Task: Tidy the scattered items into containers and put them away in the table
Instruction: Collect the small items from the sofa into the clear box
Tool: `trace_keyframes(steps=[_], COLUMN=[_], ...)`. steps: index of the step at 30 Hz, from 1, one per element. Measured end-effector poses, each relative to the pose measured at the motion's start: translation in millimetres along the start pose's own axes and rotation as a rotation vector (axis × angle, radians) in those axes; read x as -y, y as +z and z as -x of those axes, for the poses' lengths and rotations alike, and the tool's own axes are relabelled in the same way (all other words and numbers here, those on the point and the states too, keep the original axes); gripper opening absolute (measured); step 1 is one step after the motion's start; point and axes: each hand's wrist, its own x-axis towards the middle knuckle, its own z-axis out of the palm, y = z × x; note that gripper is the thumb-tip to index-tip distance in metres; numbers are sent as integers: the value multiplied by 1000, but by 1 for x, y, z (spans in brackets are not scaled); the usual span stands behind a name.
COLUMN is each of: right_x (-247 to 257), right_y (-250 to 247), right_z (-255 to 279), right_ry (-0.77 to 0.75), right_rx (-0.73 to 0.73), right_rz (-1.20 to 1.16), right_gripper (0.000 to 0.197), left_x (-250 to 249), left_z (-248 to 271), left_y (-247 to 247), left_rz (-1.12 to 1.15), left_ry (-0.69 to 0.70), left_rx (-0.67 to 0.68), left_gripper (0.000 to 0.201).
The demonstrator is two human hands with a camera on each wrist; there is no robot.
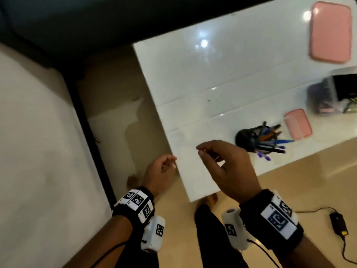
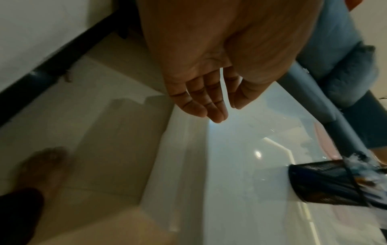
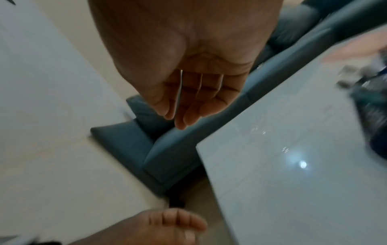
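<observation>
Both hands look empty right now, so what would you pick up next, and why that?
Probably the black mesh pen holder: it stands full of pens on the white table just past the right hand, which holds nothing. The left hand is empty too, by the table's corner.

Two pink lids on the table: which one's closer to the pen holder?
The small pink lid, just beside the black mesh pen holder; the large pink lid lies at the far corner.

The glossy white table [image 1: 193,78] carries two pink lids [image 1: 330,31] near its far-right corner. A black mesh pen holder [image 1: 246,139] holds blue and orange pens [image 1: 274,141].
</observation>
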Motion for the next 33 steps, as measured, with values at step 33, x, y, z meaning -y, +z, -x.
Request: trace_keyframes(steps=[33], right_x=[-178], right_y=[571], right_z=[-341], right_ry=[453], right_rx=[786], right_rz=[161], right_gripper=[20], left_x=[324], left_z=[-373], left_y=[-230], left_rz=[-59], left_ry=[-742], left_rx=[-336], left_gripper=[80])
